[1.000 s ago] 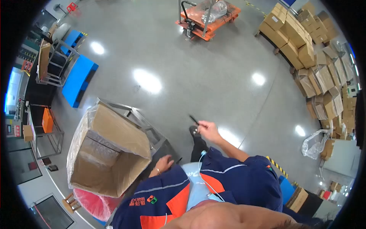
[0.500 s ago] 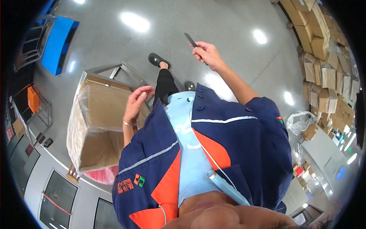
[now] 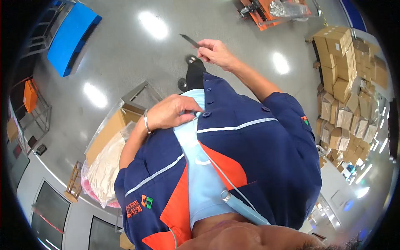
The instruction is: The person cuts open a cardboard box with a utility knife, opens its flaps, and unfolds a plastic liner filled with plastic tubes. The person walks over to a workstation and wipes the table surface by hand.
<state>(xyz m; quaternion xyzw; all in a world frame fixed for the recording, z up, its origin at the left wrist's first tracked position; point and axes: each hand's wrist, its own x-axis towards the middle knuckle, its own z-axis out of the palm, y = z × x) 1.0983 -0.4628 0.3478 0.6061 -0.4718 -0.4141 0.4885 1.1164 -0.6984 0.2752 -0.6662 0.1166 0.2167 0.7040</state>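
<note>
In my right hand (image 3: pixel 216 55) is a slim dark knife (image 3: pixel 190 40) with a slanted tip, pointing away to the upper left over the floor. The fingers close round its near end and hide that part. My left hand (image 3: pixel 173 111), with a silver bracelet at the wrist, is at my waist. Its fingers pinch the front edge of my navy jacket (image 3: pixel 246 108) beside a button, over the light blue shirt (image 3: pixel 189 141). A thin white cord runs down the shirt to those fingers; whether they also grip it is hidden.
To my left stands a metal-framed cart (image 3: pixel 143 93) with a carton (image 3: pixel 109 131) and plastic wrapping. A blue platform (image 3: pixel 71 39) lies beyond it. Stacked cartons (image 3: pixel 339 58) line the right side. An orange machine or cart (image 3: pixel 275 12) stands ahead on the grey floor.
My left hand has moved right, from beside the carton to the jacket's front edge, and closed there. The knife has shifted left with my right hand. The surroundings have turned and my feet have moved.
</note>
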